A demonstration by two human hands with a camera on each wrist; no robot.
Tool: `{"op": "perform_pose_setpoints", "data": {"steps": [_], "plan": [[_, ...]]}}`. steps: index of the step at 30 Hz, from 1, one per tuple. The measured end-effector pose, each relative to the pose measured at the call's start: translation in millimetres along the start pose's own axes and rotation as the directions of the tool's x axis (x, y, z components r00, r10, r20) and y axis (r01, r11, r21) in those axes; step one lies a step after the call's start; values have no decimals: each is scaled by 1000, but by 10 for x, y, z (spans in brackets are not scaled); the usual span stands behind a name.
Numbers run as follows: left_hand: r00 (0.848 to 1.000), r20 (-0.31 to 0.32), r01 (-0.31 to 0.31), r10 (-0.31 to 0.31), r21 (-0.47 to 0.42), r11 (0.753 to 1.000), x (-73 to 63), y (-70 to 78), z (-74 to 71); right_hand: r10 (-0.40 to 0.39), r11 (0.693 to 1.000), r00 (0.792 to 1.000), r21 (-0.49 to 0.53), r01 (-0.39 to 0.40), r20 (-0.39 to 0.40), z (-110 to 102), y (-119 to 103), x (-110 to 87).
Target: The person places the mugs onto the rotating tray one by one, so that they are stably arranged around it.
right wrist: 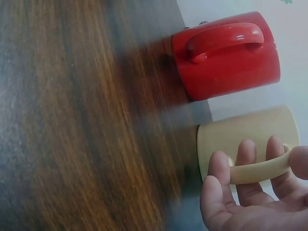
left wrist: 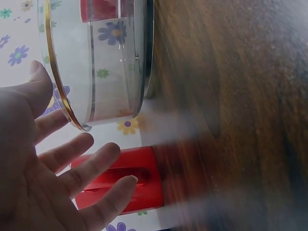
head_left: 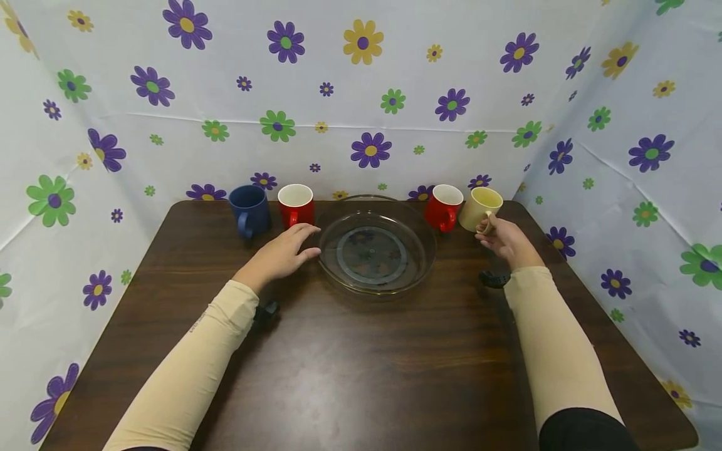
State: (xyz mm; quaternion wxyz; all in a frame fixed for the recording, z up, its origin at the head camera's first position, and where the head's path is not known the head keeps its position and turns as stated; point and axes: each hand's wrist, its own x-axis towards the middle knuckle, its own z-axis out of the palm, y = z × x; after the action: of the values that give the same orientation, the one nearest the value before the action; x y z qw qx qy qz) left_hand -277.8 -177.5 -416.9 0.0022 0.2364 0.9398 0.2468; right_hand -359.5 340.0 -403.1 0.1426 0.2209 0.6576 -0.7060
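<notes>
against flower-print cloth (head_left: 406, 62), gripping with curled right hand (head_left: 504, 241) the handle (right wrist: 257, 172) of a pale-yellow mug (right wrist: 240, 132) just ahead of it, probably light, rigid, chippable, best held there, with left hand (head_left: 282, 254) spread, empty, beside a glass pie dish (head_left: 372, 254).

Your pale yellow mug (head_left: 472, 215) stands upright at the back right of the table (head_left: 361, 369), open end up; its handle faces you, gripped by your right fingers (right wrist: 246, 150); your wide, round, clear glass dish (head_left: 372, 255) lies flat near the back middle, open side up, its rim catching a golden gleam and a circular band showing on its base; your left fingers (left wrist: 91, 169) spread beside its left rim, contact unclear.
</notes>
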Motion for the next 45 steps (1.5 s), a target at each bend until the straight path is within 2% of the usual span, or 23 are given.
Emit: {"op": "perform_pose_setpoints", "data": {"steps": [12, 23, 34, 40, 45], "plan": [[999, 38, -14, 13, 11, 1000, 29, 9, 35, -59, 997, 998, 42, 60, -15, -17, 61, -54], [998, 49, -28, 27, 4, 1000, -2, 20, 46, -116, 991, 993, 76, 113, 37, -42, 68, -251], [998, 59, -8, 7, 12, 1000, -24, -30, 49, -197, 980, 979, 40, 196, 43, -30, 30, -330], [998, 54, -13, 13, 5, 1000, -35, -45, 55, -235, 971, 971, 54, 233, 46, -60, 11, -326], [998, 52, -20, 20, 3, 1000, -39, -57, 59, -244, 969, 969, 40, 242, 45, -46, -41, -428]]}}
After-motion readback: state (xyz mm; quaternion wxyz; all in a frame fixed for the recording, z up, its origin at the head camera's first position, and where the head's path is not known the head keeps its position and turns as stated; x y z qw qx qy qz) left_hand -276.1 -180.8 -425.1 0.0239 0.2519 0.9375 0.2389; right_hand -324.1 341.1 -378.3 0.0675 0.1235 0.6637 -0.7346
